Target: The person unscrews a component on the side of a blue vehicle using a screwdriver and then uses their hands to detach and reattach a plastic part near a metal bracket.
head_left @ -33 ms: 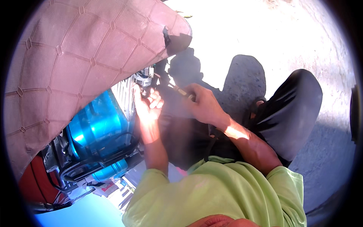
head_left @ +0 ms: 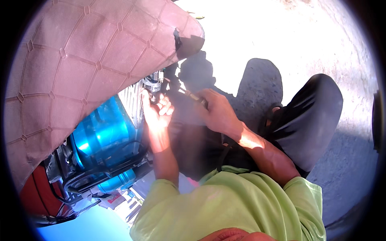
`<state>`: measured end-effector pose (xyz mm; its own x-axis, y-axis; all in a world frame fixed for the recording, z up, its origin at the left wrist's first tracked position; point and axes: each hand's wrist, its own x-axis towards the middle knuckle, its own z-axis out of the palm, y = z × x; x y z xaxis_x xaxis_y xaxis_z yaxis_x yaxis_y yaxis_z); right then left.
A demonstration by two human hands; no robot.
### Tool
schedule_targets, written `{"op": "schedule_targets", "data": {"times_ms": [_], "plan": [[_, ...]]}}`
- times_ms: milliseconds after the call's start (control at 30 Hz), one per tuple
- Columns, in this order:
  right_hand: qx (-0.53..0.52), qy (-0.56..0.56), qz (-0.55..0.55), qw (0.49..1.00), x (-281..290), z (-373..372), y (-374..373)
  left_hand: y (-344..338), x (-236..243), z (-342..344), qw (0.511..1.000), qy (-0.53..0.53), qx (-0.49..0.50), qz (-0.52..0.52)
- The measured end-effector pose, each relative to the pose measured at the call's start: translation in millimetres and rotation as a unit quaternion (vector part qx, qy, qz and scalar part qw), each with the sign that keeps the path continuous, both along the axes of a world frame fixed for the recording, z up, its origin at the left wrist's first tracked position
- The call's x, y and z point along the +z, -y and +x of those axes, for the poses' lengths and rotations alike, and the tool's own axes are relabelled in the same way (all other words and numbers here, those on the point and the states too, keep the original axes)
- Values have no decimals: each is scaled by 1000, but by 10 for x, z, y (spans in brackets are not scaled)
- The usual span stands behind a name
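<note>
My right hand point(head_left: 215, 108) is closed around a slim tool with a tan handle point(head_left: 194, 96), like a screwdriver, whose thin shaft points up and left toward a small metal assembly with cables point(head_left: 154, 81). Just below that assembly, beside pale slatted metal point(head_left: 132, 100), my left hand point(head_left: 159, 107) has its fingers curled. What it grips, if anything, is too small and glared to make out.
A pink quilted cover point(head_left: 80, 44) overhangs a blue plastic jug point(head_left: 98, 128) and a black tubular rack point(head_left: 92, 175), with a red item point(head_left: 38, 190) at lower left. My dark-trousered knee point(head_left: 309, 112) is on the right, over sunlit concrete point(head_left: 281, 32) crossed by shadows.
</note>
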<state>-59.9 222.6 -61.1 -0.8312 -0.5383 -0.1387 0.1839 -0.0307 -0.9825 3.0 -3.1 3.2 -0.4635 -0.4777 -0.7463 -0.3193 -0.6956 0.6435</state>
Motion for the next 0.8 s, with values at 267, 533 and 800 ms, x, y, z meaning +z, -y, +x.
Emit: {"op": "schedule_targets", "data": {"times_ms": [267, 533, 800], "plan": [[56, -30, 166, 984, 215, -50, 52, -9, 3, -2, 999, -31, -27, 11], [106, 109, 42, 987, 80, -118, 64, 15, -46, 44, 998, -35, -43, 9], [200, 511, -74, 832, 154, -388, 2, 54, -73, 63, 999, -31, -16, 30]]}}
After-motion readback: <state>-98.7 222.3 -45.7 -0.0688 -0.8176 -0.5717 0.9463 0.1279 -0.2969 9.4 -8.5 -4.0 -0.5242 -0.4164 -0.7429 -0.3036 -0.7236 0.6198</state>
